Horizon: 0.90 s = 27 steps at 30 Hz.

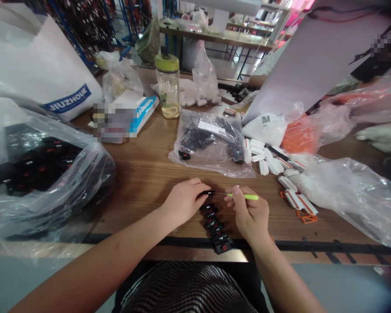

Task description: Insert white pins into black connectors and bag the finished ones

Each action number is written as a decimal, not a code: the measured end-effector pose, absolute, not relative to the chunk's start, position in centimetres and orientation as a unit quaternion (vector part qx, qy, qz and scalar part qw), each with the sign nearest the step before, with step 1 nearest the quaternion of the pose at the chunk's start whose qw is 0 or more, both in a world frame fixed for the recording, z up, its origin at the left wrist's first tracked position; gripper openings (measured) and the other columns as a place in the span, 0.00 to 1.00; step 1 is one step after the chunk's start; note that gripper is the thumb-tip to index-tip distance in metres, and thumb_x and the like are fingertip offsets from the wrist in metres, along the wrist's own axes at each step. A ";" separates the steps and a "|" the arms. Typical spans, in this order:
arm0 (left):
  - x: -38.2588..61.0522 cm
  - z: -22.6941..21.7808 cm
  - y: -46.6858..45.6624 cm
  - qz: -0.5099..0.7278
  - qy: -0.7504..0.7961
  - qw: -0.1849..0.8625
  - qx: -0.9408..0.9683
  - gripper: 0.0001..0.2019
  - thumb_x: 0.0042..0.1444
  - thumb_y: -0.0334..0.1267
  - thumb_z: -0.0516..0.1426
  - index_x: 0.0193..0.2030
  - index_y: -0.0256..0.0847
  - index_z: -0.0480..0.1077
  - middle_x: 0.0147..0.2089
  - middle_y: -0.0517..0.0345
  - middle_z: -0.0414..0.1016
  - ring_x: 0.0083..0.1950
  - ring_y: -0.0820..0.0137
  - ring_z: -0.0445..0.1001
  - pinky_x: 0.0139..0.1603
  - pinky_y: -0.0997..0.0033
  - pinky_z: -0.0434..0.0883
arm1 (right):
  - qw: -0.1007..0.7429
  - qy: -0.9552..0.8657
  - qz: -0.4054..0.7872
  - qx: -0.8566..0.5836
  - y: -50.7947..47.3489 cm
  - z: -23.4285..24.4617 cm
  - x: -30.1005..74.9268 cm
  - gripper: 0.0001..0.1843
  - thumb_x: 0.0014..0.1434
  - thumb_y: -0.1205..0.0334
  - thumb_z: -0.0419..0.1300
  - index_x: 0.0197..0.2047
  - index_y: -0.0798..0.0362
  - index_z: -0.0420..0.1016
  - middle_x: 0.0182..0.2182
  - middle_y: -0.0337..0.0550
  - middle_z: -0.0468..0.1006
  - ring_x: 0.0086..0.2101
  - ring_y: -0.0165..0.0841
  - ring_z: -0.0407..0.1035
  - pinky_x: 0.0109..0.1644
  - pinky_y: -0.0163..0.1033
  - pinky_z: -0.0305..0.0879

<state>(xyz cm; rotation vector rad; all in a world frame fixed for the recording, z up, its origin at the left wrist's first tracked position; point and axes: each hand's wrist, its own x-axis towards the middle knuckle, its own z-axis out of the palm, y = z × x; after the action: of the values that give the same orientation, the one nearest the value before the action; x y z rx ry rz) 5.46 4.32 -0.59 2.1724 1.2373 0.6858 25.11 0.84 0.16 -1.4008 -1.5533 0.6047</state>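
Between the thumb and fingers of my left hand (186,199) is a small black connector housing (210,192), held just above the table. My right hand (250,213) grips a thin tool with a yellow-green handle (247,197), perhaps a small screwdriver or pick. Its slim metal shaft points left and reaches the right end of the housing; whether the tip is inside I cannot tell. Below and between my hands, several black connector housings (220,237) with red parts lie in a line running down to the table's front edge.
A clear bag of black parts (211,139) lies ahead. On the left stands an open bag of black housings (35,165). White and orange pieces (293,198) and plastic bags (352,182) spread on the right. A bottle with a green lid (168,87) stands behind, beside a blue-and-white box (143,114).
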 end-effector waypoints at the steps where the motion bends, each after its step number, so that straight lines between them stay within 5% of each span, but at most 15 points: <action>1: 5.5 -0.6 4.3 0.254 0.460 0.272 0.806 0.11 0.61 0.30 0.58 0.48 0.43 0.77 0.42 0.56 0.77 0.40 0.67 0.77 0.44 0.63 0.74 | 0.465 -0.632 0.244 -0.570 0.8 0.1 25.1 0.14 0.67 0.58 0.56 0.35 0.53 0.80 0.26 0.40 0.81 0.24 0.29 0.73 0.30 0.35 0.68; 27: 5.4 -0.5 4.4 0.246 0.464 0.270 0.807 0.11 0.60 0.29 0.60 0.48 0.39 0.77 0.42 0.56 0.77 0.39 0.67 0.77 0.44 0.63 0.74 | 0.421 -0.673 0.202 -0.574 1.4 0.5 24.7 0.15 0.68 0.56 0.54 0.35 0.52 0.79 0.25 0.38 0.79 0.26 0.30 0.74 0.33 0.35 0.69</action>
<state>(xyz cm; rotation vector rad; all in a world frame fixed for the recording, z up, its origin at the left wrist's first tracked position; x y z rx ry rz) 5.40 4.36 -0.55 2.1739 1.2496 0.6637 24.68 1.44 0.52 -1.4388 -1.6861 0.5056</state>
